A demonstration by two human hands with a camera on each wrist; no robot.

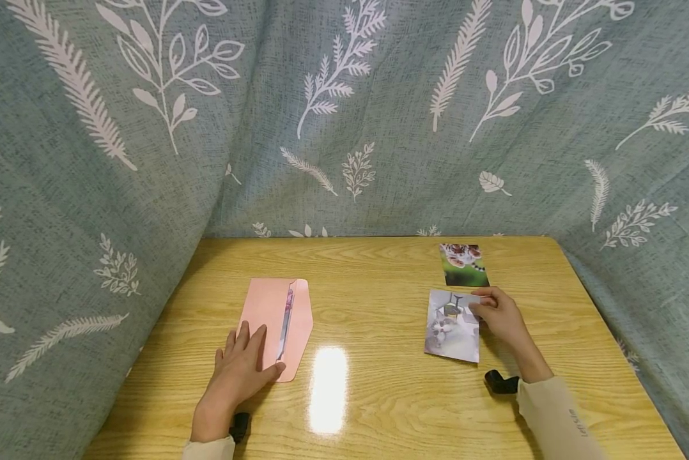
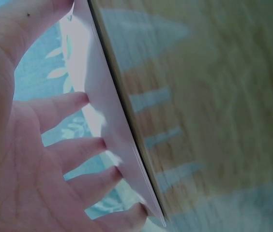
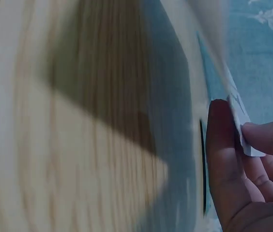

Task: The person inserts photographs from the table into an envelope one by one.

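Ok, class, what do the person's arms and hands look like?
The left hand and right hand are bare. The left sleeve and right sleeve are pale cream; dark lettering marks the right one. A black device shows at each wrist.

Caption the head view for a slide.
Left hand on a pink envelope, right hand pinching a pale photo over the wooden table, a green-toned photo lying beyond.
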